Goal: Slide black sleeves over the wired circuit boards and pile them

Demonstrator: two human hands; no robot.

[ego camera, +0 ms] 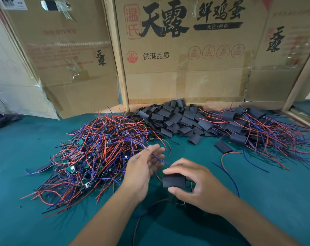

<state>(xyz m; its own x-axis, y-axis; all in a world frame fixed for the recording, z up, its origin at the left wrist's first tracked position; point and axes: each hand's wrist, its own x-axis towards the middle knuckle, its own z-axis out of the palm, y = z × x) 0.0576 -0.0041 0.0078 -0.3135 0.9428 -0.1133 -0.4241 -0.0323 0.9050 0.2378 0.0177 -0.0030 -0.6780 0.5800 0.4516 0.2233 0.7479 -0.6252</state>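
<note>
From the head view, the right hand (191,181) pinches a black sleeve (174,181) between thumb below and curled fingers above, holding it just over the green bench (26,219) near the middle front. Something dark shows just under that hand, but it is too hidden to tell what it is. Thin red and blue wires run out from the sleeve on both sides, some trailing right across the bench, one blue strand (157,158) reaching up to the left.

The left hand (143,167) sits just beside the right, palm turned inward, fingers straight and loosely spread (blurred, so fine detail is lost). The blue strand crosses its fingers; whether the hand actually grips it I cannot tell.

To the left lies a big tangle of unsleeved circuit boards (90,157), small green boards buried among red, blue and black wires. Behind the hands, against the back wall, is a heap of loose black sleeves (175,119), with a couple of strays, such as one flat sleeve (223,147), lying apart toward the front. To the right is the pile of finished pieces (253,128), black sleeves with wires fanning out toward the front right.

Flattened cardboard boxes (186,55) printed with large black and red characters stand upright along the back edge of the bench.
</note>
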